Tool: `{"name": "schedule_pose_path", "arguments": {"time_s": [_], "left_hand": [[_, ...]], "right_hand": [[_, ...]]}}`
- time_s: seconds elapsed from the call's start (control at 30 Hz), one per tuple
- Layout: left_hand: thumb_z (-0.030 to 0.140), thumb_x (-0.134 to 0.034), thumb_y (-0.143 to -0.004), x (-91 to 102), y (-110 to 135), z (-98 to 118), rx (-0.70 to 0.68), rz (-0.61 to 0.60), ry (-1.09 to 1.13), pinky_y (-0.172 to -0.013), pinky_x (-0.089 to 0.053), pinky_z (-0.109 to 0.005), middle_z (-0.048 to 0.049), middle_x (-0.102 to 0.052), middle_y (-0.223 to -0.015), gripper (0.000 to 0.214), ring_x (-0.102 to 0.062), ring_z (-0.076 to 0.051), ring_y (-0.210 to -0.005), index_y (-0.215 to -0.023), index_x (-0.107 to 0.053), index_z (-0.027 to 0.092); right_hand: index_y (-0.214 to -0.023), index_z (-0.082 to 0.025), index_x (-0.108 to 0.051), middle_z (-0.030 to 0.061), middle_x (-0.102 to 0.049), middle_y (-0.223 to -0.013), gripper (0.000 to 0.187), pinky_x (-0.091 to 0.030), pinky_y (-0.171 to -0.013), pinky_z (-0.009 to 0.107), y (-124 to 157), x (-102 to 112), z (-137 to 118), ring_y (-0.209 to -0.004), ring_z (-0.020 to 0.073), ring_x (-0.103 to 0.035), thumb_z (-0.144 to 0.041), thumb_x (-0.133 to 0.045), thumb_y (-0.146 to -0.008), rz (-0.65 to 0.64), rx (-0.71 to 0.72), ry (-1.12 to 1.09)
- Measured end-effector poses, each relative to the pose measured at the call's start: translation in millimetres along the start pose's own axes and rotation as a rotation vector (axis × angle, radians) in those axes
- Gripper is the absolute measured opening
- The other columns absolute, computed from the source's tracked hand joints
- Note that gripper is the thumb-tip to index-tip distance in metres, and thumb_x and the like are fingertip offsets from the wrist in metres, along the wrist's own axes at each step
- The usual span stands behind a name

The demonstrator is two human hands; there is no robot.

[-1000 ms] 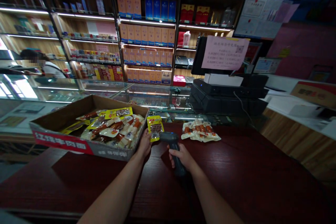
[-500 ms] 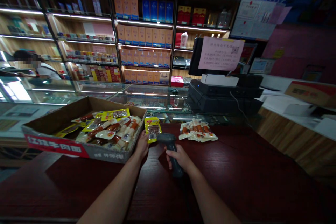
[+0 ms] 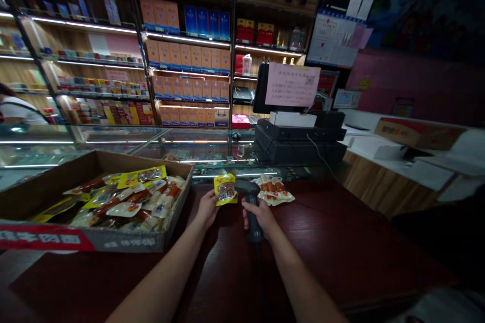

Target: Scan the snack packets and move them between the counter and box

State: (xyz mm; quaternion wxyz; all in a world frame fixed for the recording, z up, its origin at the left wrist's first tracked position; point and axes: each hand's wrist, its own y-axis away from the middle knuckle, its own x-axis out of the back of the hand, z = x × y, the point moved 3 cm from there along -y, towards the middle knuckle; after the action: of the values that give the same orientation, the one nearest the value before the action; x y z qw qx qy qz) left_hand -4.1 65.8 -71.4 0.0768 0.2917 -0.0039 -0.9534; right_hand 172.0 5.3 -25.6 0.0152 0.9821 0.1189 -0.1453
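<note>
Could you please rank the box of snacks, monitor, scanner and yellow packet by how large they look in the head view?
1. Box, though cut off by the frame
2. Monitor
3. Scanner and yellow packet: too close to rank; the right hand covers part of the scanner.

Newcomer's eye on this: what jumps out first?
Probably the bright yellow packet in the left hand, just left of the dark handheld scanner gripped by the right hand. Next, the open cardboard box of wrapped snacks at the left of the dark red tabletop. Behind, brightly lit shelves hold rows of boxes.
</note>
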Motion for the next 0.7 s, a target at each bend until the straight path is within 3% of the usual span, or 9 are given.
{"name": "schedule_pose_path", "arguments": {"time_s": [0.13,0.27,0.4,0.53,0.7], "left_hand": [[0.015,-0.068,-0.065,-46.8,-21,-24,-0.006,-0.049,-0.1,-0.061,-0.052,-0.028,-0.0091,-0.07,-0.077,0.023,-0.065,-0.018,-0.065,-0.088,-0.064,0.01],[0.017,-0.067,-0.068,-75.3,-42,-52,-0.12,-0.052,-0.361,-0.075,-0.052,-0.032,-0.0113,-0.07,-0.093,0.036,-0.066,-0.02,-0.083,-0.104,-0.062,0.012],[0.017,-0.069,-0.067,-83.8,-51,-74,-0.148,-0.057,-0.675,-0.087,-0.046,-0.033,-0.0137,-0.069,-0.102,0.041,-0.062,-0.024,-0.099,-0.107,-0.063,0.012],[0.017,-0.068,-0.068,-88.1,-50,-82,-0.139,-0.068,-0.7,-0.093,-0.041,-0.033,-0.014,-0.066,-0.108,0.039,-0.058,-0.025,-0.107,-0.106,-0.064,0.012],[0.015,-0.067,-0.065,-92.6,-44,-75,-0.14,-0.068,-0.627,-0.094,-0.038,-0.031,-0.0135,-0.065,-0.108,0.03,-0.054,-0.025,-0.112,-0.095,-0.066,0.014]], "right_hand": [[-0.087,-0.016,-0.053,-0.0051,-0.058,-0.049,0.04,-0.047,-0.034,0.023,9,32,-25,-0.034,0.0109,-0.051,-0.039,-0.072,-0.061,0.097,0.061,0.019],[-0.088,-0.016,-0.054,-0.0048,-0.058,-0.05,0.038,-0.048,-0.034,0.024,21,58,-34,-0.035,0.0111,-0.052,-0.038,-0.071,-0.063,0.158,0.125,-0.001],[-0.088,-0.016,-0.054,-0.0047,-0.058,-0.05,0.037,-0.049,-0.035,0.024,31,73,-35,-0.035,0.0109,-0.051,-0.039,-0.072,-0.063,0.202,0.13,-0.002],[-0.089,-0.016,-0.054,-0.0048,-0.059,-0.051,0.039,-0.049,-0.035,0.025,35,78,-35,-0.035,0.011,-0.052,-0.039,-0.072,-0.063,0.212,0.122,-0.012],[-0.089,-0.016,-0.054,-0.0052,-0.058,-0.049,0.042,-0.049,-0.035,0.024,34,74,-31,-0.035,0.0113,-0.052,-0.04,-0.073,-0.06,0.21,0.097,-0.034]]}}
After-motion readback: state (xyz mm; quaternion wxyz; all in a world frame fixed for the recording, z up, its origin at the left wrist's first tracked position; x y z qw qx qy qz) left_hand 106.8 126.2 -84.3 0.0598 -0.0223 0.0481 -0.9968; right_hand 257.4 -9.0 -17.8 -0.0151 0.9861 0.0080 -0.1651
